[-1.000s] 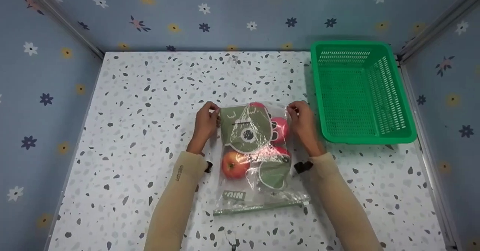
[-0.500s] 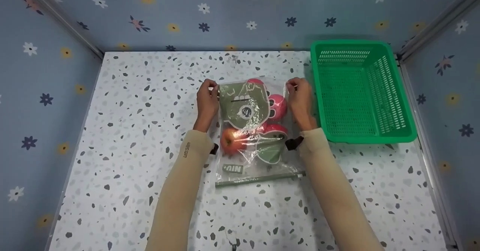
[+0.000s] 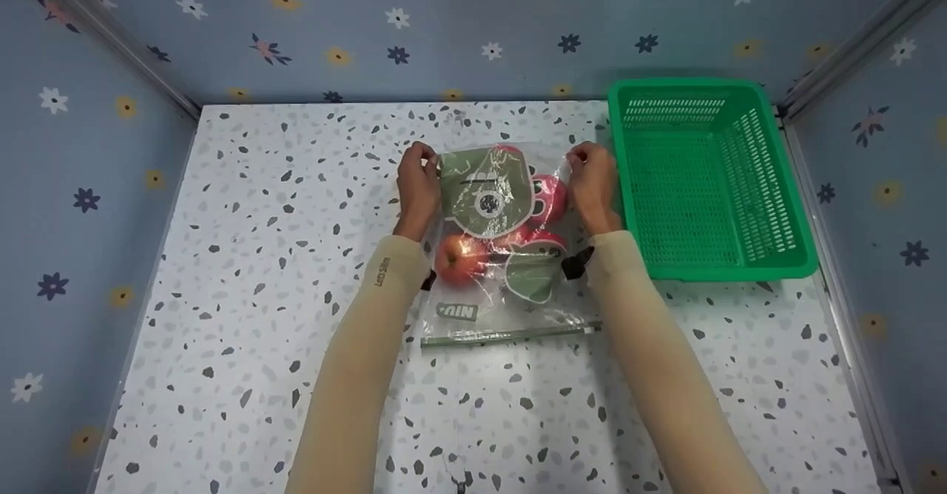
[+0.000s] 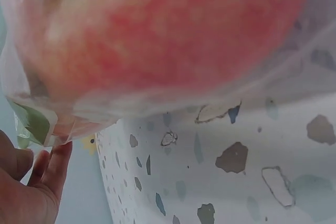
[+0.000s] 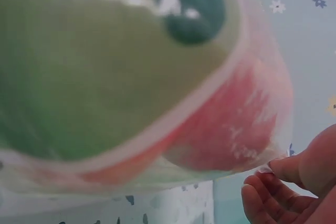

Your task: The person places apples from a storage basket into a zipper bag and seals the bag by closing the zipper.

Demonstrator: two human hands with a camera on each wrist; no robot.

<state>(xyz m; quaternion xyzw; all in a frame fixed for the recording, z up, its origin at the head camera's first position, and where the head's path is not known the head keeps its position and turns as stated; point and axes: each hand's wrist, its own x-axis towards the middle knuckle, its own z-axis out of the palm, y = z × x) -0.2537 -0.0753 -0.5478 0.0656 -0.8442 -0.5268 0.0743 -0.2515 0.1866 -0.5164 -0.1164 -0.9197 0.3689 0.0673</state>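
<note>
The left hand pinches the far left corner of a clear plastic bag, thumb and fingers curled tight on the film. The right hand pinches the far right corner the same way. Between them the bag's far edge is stretched and raised off the table, while its near end, with a green zip strip, lies towards the person on the speckled surface.

Inside the bag sit red apples: one apple just beside the left wrist, others partly hidden behind the green cartoon print on the film. Both forearms wear beige sleeves and flank the bag on either side.

A green basket stands just to the right of the right hand, near it but apart. Blue flowered walls close in the table.

The left wrist view shows what the head view cannot: the apple pressing against the film from below, hanging clear of the table, with fingertips at the lower left. The right wrist view, blurred, shows the green print and a red apple through the film, with curled fingers at the bag's corner.
</note>
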